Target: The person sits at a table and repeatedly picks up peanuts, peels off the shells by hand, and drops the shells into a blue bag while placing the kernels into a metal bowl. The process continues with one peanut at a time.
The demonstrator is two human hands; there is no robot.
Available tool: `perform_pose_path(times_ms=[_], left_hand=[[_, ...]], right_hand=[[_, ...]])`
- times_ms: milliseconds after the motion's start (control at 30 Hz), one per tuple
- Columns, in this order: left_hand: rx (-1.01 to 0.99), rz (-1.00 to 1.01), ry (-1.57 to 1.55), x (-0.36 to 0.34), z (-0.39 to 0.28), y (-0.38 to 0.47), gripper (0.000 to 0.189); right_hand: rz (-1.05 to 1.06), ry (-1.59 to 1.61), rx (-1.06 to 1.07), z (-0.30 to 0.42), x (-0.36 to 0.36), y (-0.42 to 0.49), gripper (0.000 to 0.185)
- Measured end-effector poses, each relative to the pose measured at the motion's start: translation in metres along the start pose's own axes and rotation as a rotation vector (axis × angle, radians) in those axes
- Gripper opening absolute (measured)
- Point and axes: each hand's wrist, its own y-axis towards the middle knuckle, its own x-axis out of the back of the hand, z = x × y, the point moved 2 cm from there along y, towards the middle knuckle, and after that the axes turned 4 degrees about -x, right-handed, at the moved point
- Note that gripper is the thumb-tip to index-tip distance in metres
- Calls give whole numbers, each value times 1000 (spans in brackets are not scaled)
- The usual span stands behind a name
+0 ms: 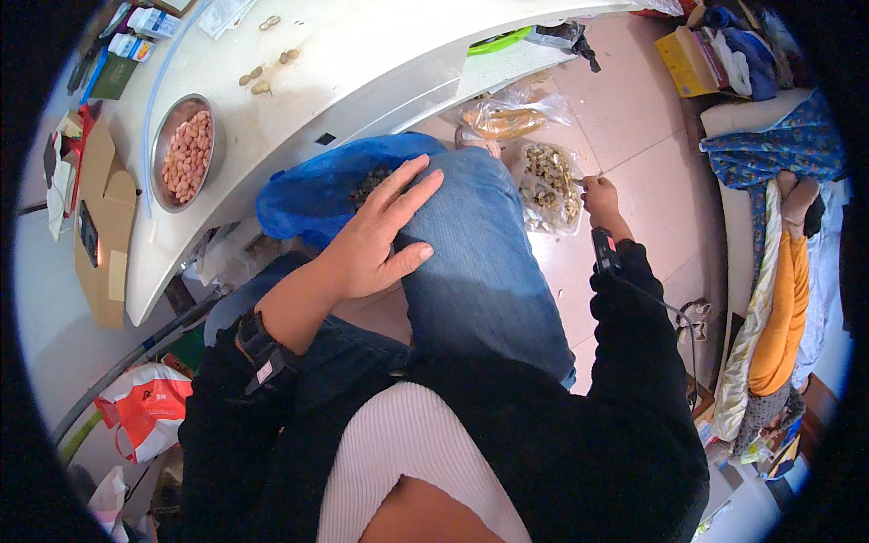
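Note:
My left hand (380, 234) rests palm down on my jeans-clad knee (468, 217), fingers apart and holding nothing. Beneath and beside it spreads a blue plastic bag (305, 186) with dark pieces (370, 186) inside. Low on the right, the curled fingers of my right hand (600, 197) pinch the edge of a clear plastic bag (576, 159) on the floor. Broken peanut shells (546, 176) fill that bag. On the white table, a steel bowl (216, 153) holds shelled pink peanuts (185, 156). Several unshelled peanuts (261, 87) lie beyond it.
The curved table edge (285, 146) runs across my left front. Another clear bag with a yellowish item (506, 123) lies by my foot. To the right, a person's orange-clothed legs (781, 305) lie on a bed. A cardboard box (102, 224) and a red-and-white bag (151, 410) are left.

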Motion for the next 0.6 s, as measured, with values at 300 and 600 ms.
perform_pose_path(times_ms=[300, 600], left_hand=[[59, 95, -43, 0, 6, 1, 77], [123, 32, 85, -20, -5, -14, 97]], right_hand=[[213, -408, 223, -18, -29, 48, 60], [717, -79, 247, 57, -111, -76, 63]])
